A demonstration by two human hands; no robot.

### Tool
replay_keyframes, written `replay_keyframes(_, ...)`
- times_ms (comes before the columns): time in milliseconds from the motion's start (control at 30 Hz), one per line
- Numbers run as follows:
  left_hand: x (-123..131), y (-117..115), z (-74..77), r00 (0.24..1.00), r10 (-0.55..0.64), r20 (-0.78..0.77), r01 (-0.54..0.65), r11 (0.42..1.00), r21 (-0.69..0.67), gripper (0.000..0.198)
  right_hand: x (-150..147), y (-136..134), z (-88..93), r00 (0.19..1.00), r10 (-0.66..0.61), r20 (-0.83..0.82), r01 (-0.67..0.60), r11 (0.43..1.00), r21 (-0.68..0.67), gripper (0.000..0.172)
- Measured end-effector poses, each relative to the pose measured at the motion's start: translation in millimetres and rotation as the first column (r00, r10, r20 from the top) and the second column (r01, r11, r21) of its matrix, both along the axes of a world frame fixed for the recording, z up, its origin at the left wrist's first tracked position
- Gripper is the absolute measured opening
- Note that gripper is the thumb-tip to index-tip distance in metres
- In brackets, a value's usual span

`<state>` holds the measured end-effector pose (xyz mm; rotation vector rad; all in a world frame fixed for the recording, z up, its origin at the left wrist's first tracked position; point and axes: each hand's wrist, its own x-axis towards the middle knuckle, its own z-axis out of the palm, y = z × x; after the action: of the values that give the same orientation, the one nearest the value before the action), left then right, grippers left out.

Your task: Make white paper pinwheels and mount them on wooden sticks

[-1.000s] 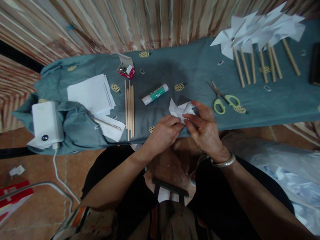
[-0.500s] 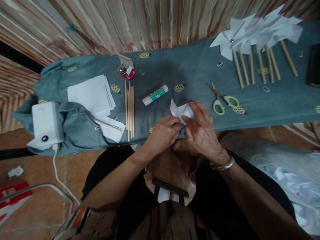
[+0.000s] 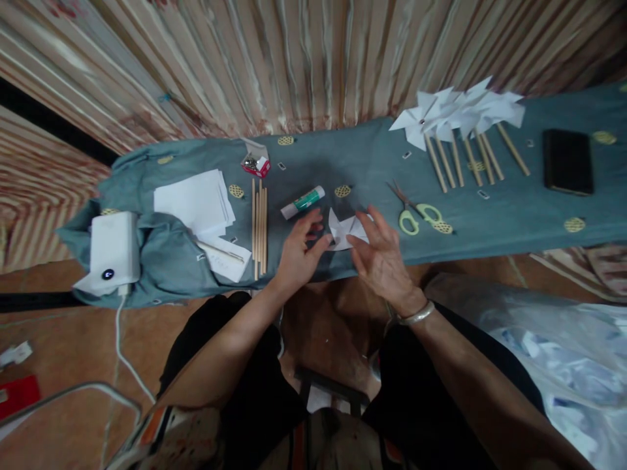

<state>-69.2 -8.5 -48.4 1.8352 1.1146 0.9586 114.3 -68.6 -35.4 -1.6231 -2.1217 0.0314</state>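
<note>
A folded white paper piece [image 3: 344,230] lies on the grey-blue cloth [image 3: 509,209] near the table's front edge. My left hand [image 3: 298,251] is open, its thumb touching the paper's left edge and its fingers stretched toward a white and green glue stick [image 3: 304,201]. My right hand [image 3: 379,256], a metal bangle on the wrist, is open with fingers spread, its fingertips resting on the paper's right side.
Left of my hands lie loose wooden sticks [image 3: 259,222], a stack of white paper [image 3: 193,202], a red box of pins [image 3: 257,164] and a white device [image 3: 113,248] with a cable. To the right lie green-handled scissors [image 3: 416,212], finished paper pinwheels [image 3: 455,114] and a black phone [image 3: 567,161].
Both hands have loosened from a pinch on the paper to open, spread fingers. The left hand's fingers now reach toward the glue stick. The camera has pulled back and tilted up.
</note>
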Motion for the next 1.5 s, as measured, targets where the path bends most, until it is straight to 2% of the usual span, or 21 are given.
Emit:
replay_keyframes(67,2.2,-0.7,-5.8,0.994,0.014,0.106,-0.001,0.993,-0.12,0.059,0.4,0.4,0.0,1.0,-0.006,0.003,0.006,1.0,0.007,0.024)
replay_keyframes(133,4.5,-3.5,-4.7,0.976,0.039,0.214,0.024,0.959,-0.284,0.058,0.2,0.0,1.0,1.0,-0.016,-0.016,0.016,1.0,0.011,0.025)
replay_keyframes(167,5.4,-5.7,-1.1,0.957,0.073,0.28,0.04,0.924,-0.379,0.056,-0.3,-0.5,2.0,0.999,-0.019,-0.028,0.019,1.0,0.014,0.025)
replay_keyframes(233,6.9,-11.2,10.6,0.891,0.169,0.422,0.118,0.81,-0.574,0.047,-2.2,-2.4,5.1,0.999,-0.019,-0.047,0.021,0.999,0.025,0.026)
replay_keyframes(333,9.2,-19.5,30.7,0.766,0.315,0.561,0.281,0.621,-0.732,0.034,-6.5,-6.0,11.6,0.999,-0.01,-0.046,0.013,0.998,0.056,0.028)
replay_keyframes(367,10.2,-21.6,36.1,0.735,0.342,0.585,0.322,0.584,-0.746,0.031,-8.1,-7.4,13.9,0.999,-0.004,-0.04,0.007,0.998,0.068,0.029)
replay_keyframes(433,12.6,-24.6,43.3,0.699,0.371,0.612,0.358,0.559,-0.748,0.027,-11.3,-10.2,18.6,1.0,0.006,-0.024,-0.004,0.996,0.091,0.03)
replay_keyframes(600,19.9,-25.7,46.8,0.672,0.336,0.66,0.34,0.652,-0.678,0.033,-18.9,-19.0,30.5,1.0,0.025,0.002,-0.025,0.993,0.119,0.035)
replay_keyframes(733,24.8,-24.9,45.2,0.669,0.321,0.67,0.278,0.729,-0.626,0.035,-21.3,-26.3,37.7,0.996,0.04,-0.075,-0.03,0.991,0.134,0.038)
replay_keyframes(1067,27.8,-31.1,51.0,0.701,0.279,0.656,0.239,0.774,-0.586,0.028,-15.5,-36.9,44.5,0.93,0.051,-0.363,-0.023,0.996,0.081,0.033)
replay_keyframes(1167,29.1,-30.1,51.1,0.714,0.265,0.649,0.228,0.788,-0.572,0.027,-15.5,-35.9,49.5,0.87,-0.003,-0.494,0.029,0.999,0.046,0.026)
replay_keyframes(1333,31.8,-29.1,51.2,0.762,0.171,0.624,0.236,0.824,-0.515,0.028,-6.0,-27.1,54.4,0.716,-0.162,-0.679,0.191,0.981,-0.033,0.019)
replay_keyframes(1500,35.1,-31.3,51.4,0.842,0.045,0.537,0.213,0.887,-0.409,0.023,0.4,-20.5,46.3,0.566,-0.232,-0.791,0.193,0.97,-0.146,0.017)
